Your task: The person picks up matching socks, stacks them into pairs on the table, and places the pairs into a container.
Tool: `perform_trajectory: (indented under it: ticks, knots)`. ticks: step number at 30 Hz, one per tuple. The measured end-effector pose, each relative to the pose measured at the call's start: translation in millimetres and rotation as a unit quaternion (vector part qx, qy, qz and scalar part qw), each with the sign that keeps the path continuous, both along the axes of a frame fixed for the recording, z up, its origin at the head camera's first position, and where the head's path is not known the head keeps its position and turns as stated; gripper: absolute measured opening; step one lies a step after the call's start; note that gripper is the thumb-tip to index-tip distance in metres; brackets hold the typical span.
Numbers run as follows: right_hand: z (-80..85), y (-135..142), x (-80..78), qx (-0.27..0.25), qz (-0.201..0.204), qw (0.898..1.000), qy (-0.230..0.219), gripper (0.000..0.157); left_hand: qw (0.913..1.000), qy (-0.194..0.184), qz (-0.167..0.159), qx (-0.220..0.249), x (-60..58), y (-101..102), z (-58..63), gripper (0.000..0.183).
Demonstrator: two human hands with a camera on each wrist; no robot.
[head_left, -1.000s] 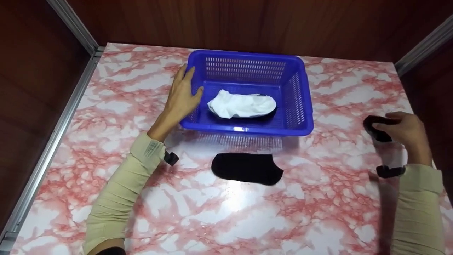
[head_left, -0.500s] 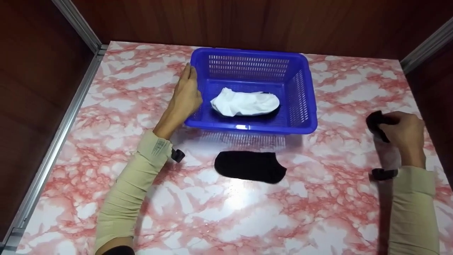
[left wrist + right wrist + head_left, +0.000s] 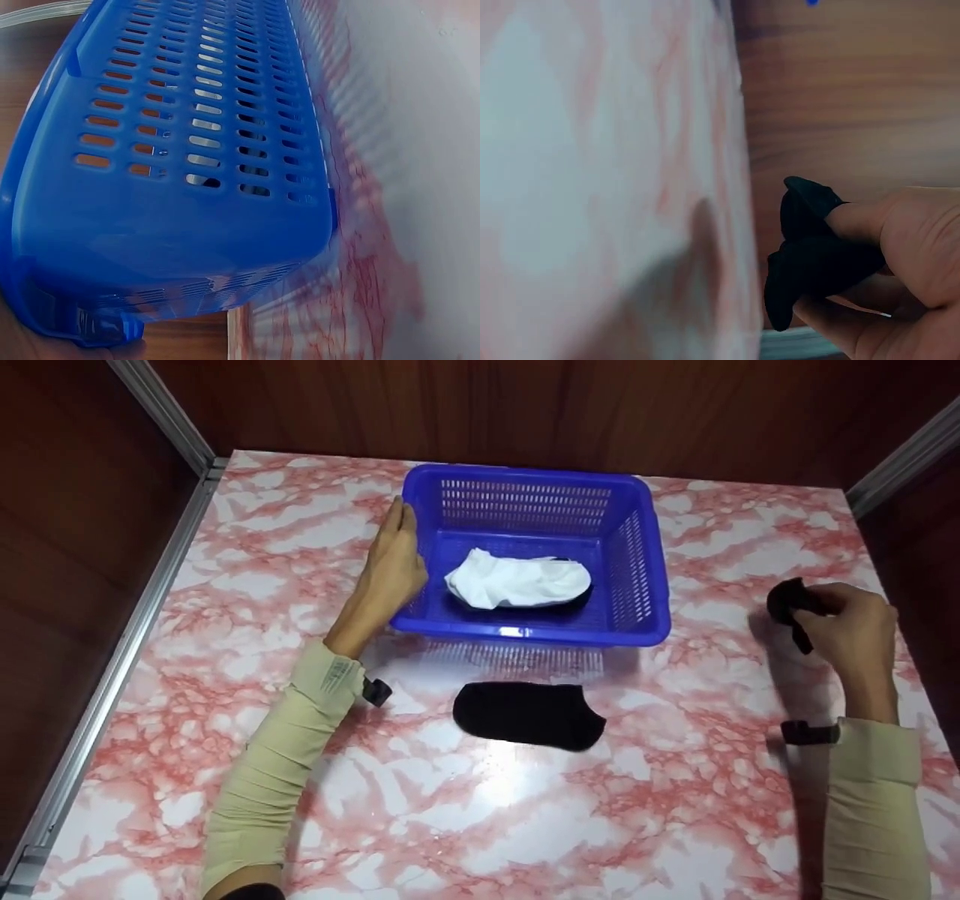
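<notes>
My left hand (image 3: 391, 570) grips the left rim of a blue plastic basket (image 3: 525, 636); in the left wrist view its fingers (image 3: 127, 349) curl at the basket's corner. Inside the basket lies a white sock (image 3: 521, 581), with something black (image 3: 583, 598) showing beneath it. Off to the right, my right hand (image 3: 859, 626) pinches a bunched black sock (image 3: 787, 600) between thumb and fingers, its shadow falling on the table below. The right wrist view shows that sock (image 3: 817, 262) folded over in the grip. Another black sock (image 3: 529, 716) lies flat in front of the basket.
The table (image 3: 697, 817) has a red and white marbled top. Dark wood panels (image 3: 525, 412) stand behind it and at both sides, with metal rails (image 3: 161, 416) along the corners. The basket stands near the back edge.
My left thumb and fingers have tightened round the basket's rim. My right hand has raised the black sock slightly and turned it. The head view has shifted a little.
</notes>
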State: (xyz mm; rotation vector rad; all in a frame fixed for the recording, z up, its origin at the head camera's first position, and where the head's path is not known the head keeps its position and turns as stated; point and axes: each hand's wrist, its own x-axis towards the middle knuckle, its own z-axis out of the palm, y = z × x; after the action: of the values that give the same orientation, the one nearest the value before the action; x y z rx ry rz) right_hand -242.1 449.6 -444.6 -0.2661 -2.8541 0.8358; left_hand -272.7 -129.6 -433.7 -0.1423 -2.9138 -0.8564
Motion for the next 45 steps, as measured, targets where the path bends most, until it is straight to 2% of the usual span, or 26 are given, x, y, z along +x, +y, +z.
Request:
perform_trajectory:
  ticks: [8,16,21,26,30,35,38,40,43,45]
  knots:
    - [29.9,-43.7,19.0,0.001,0.03,0.999,0.044,0.036,0.9998,0.02,-0.006,0.002,0.1,-0.6,-1.4,0.068]
    - [46.9,-100.6,48.0,-0.034,0.115,0.987,0.106,0.039,0.9999,0.007,0.001,0.008,-0.4,-1.4,-0.7,0.07]
    - [53.0,-135.9,67.5,-0.041,0.187,0.97,0.15,0.038,0.9999,0.008,0.002,0.009,-0.5,-0.6,-0.2,0.071]
    - [55.4,-164.7,87.1,-0.026,0.252,0.951,0.178,0.041,1.0,0.003,0.004,0.007,-0.6,0.2,0.2,0.071]
    - [48.4,-185.5,99.3,-0.014,0.308,0.93,0.199,0.045,0.9999,-0.003,0.006,0.009,-1.3,0.1,1.0,0.071]
    - [32.3,-210.9,110.5,-0.009,0.38,0.907,0.178,0.046,0.9998,-0.002,0.004,0.018,0.0,-1.5,1.3,0.071]
    - [22.7,-223.8,114.7,0.003,0.41,0.898,0.157,0.048,0.9992,0.03,0.015,0.023,1.5,-1.9,1.3,0.066]
    - [16.4,-231.1,116.5,0.01,0.422,0.895,0.145,0.048,0.9971,0.069,0.025,0.021,3.9,-0.8,2.5,0.059]
    - [8.5,-240.2,118.9,0.025,0.435,0.891,0.125,0.047,0.9896,0.139,0.033,0.018,11.9,3.3,7.5,0.047]
    - [3.9,-245.0,120.0,0.032,0.444,0.889,0.108,0.046,0.9826,0.183,0.025,0.02,20.2,8.1,12.7,0.04]
